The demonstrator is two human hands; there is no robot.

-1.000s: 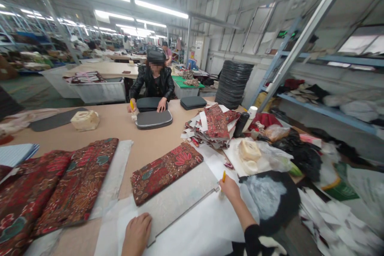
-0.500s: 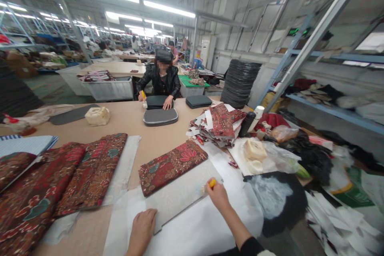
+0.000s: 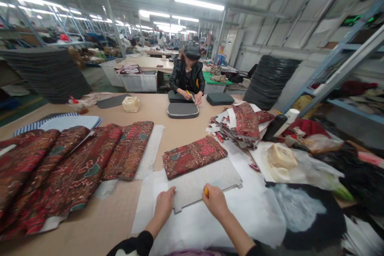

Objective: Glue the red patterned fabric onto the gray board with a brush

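Observation:
My right hand (image 3: 214,200) is wrapped round a brush with a yellow handle (image 3: 206,192), over the near edge of a pale grey fabric panel (image 3: 192,190). The bristles are hidden behind the fingers. At the panel's left edge, my left hand (image 3: 164,206) is closed with the fingertips on its border. The panel has notched corners and lies pale side up on white sheets (image 3: 249,212). Along its far edge sits a folded brown-red floral fabric piece (image 3: 195,156). A black sheet smeared with white paste (image 3: 300,208) lies to the right.
Overlapping floral fabric pieces (image 3: 90,168) cover the table's left side. A pile of floral offcuts (image 3: 243,122), a cream block-shaped container (image 3: 282,156) and plastic bags stand at the right. Across the table a co-worker (image 3: 187,74) handles dark grey rounded panels (image 3: 183,110).
The view has swung left. My right hand with the brush has moved left along the panel, towards its near edge. My left hand has gone from lying on the corner to the left edge.

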